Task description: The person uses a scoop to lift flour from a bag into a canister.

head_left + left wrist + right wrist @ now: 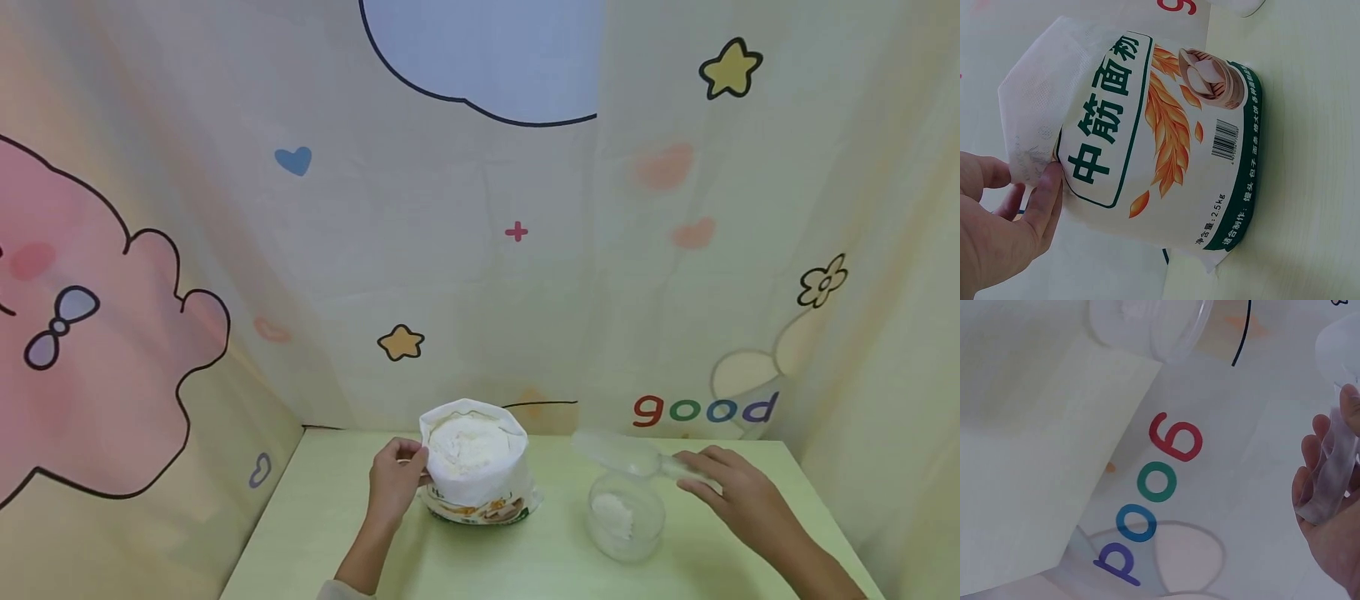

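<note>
An opened bag of flour [480, 487] stands on the table, its white top folded back and flour [468, 442] showing inside. My left hand [395, 483] pinches the bag's rim on its left side; the left wrist view shows the thumb and fingers [1044, 203] at that edge. My right hand [738, 496] grips the handle of a translucent plastic scoop [618, 454]. The scoop is held above a clear round bowl [645, 533], which has a small heap of flour [613, 512] in it. Whether the scoop carries flour is hard to tell.
The pale table [322, 508] ends at the back against a printed curtain [465, 275]. More curtain hangs along the left and right sides. The bowl sits to the right of the flour bag, with a gap between them.
</note>
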Demonstrator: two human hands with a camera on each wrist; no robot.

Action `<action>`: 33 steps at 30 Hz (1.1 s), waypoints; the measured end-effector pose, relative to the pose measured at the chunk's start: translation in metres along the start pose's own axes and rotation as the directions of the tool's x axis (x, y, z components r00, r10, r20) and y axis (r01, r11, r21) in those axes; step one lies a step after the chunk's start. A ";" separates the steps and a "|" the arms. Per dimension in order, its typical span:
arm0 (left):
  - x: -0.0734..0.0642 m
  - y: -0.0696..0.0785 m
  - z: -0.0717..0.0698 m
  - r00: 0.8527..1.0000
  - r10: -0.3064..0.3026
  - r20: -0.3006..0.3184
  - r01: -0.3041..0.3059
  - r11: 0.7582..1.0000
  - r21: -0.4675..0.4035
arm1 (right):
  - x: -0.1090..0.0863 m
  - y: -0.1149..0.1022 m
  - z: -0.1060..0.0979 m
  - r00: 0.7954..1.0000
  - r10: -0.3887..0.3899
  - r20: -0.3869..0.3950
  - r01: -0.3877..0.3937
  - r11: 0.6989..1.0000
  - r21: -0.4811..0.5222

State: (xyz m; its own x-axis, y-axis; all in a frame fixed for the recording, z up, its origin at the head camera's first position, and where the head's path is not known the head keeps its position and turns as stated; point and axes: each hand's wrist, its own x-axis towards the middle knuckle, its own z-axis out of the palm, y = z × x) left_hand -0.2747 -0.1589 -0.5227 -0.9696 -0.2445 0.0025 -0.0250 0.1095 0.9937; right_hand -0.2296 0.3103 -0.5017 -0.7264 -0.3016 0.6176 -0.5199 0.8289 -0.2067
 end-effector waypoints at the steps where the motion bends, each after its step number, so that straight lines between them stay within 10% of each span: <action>1: 0.000 -0.001 0.000 1.000 0.000 0.000 0.000 1.000 0.003 | 0.004 -0.002 0.000 1.000 -0.013 -0.003 0.013 1.000 -0.005; 18: 0.005 -0.007 -0.002 1.000 -0.007 -0.012 0.007 1.000 0.021 | 0.078 -0.035 0.009 0.981 -0.196 0.017 0.196 0.980 -0.036; 33: 0.000 -0.001 0.000 1.000 0.000 -0.005 0.000 1.000 0.004 | 0.136 -0.051 0.009 0.928 -0.317 0.197 0.328 0.944 -0.022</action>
State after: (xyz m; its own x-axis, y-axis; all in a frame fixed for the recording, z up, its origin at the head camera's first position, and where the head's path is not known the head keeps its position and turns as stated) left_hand -0.2751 -0.1589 -0.5240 -0.9683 -0.2496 0.0035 -0.0256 0.1130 0.9933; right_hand -0.3060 0.2226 -0.4139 -0.5974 -0.6355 0.4891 -0.7190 0.6946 0.0242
